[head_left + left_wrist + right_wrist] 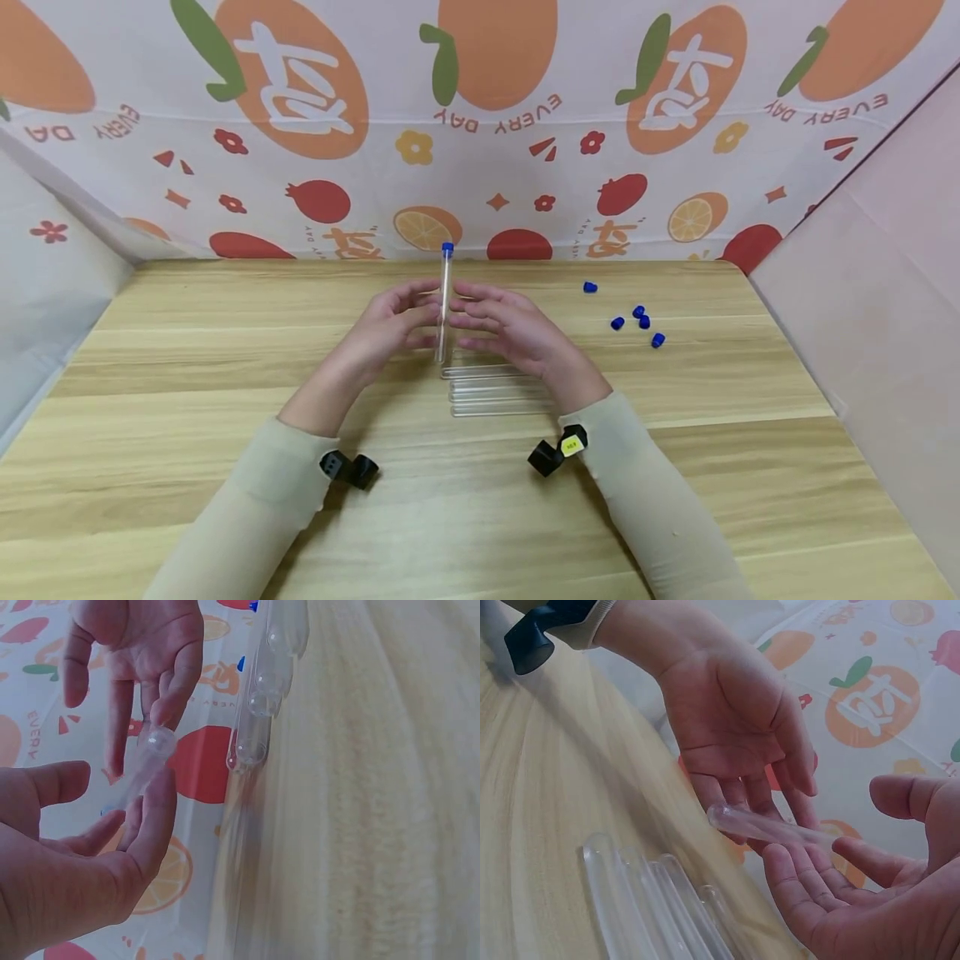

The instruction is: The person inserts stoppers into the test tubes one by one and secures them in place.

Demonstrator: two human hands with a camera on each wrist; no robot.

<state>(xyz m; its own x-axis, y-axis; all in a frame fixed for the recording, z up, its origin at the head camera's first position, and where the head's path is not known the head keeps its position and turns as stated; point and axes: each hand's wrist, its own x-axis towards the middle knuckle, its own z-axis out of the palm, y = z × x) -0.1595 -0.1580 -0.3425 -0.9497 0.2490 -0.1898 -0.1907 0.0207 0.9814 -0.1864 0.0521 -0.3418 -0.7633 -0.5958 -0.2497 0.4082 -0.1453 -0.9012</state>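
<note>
A clear test tube [444,312] with a blue cap [447,247] on its upper end stands nearly upright between my two hands, leaning slightly. The fingers of my left hand [390,321] reach to it from the left, fairly straight. From the right, my right hand [517,325] has its spread fingers at the tube's other side. In the left wrist view the tube's rounded bottom [161,741] points toward the camera, and the left thumb [64,782] stays off the glass. The right thumb [900,796] is apart from the tube too.
Several clear tubes [498,396] lie side by side on the wooden table [450,517], just below the hands. Several loose blue caps [617,323] are scattered at the back right. A fruit-print cloth [480,167] hangs behind the table.
</note>
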